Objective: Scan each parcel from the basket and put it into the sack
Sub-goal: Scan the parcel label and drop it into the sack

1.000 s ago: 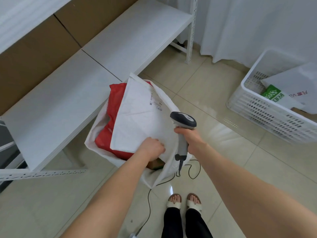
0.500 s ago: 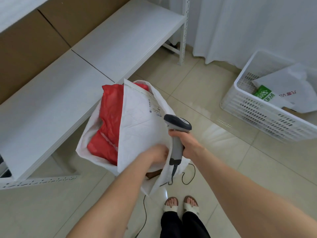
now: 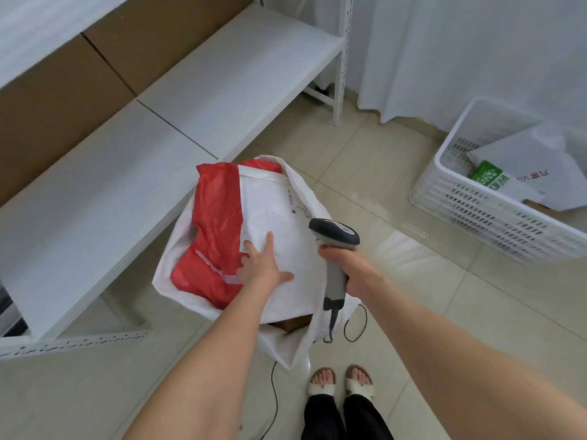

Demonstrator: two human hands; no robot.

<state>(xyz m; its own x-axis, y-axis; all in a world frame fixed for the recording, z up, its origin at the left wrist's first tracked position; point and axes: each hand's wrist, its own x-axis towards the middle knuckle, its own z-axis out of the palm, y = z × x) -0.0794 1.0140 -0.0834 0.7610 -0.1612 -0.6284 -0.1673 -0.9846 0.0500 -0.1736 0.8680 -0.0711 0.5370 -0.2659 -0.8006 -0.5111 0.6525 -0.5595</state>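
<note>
A white sack (image 3: 173,274) stands open on the floor by the shelf. Inside lie a red parcel (image 3: 216,230) on the left and a white padded parcel (image 3: 276,211) on top, its label facing up. My left hand (image 3: 262,265) lies flat on the white parcel with fingers spread. My right hand (image 3: 352,271) grips the handle of a grey barcode scanner (image 3: 335,246) at the sack's right rim. A white basket (image 3: 476,214) at the right holds more parcels, one white (image 3: 540,160) and one with a green label (image 3: 489,179).
A low white shelf (image 3: 127,173) runs along the left, with brown cardboard behind it. A white curtain (image 3: 460,52) hangs at the back. The scanner's cable (image 3: 273,392) trails over the tiled floor beside my sandalled feet (image 3: 340,382).
My left hand has let go of the white parcel's edge and now lies flat on it. The parcel has sunk deeper into the sack. The scanner stayed by the rim.
</note>
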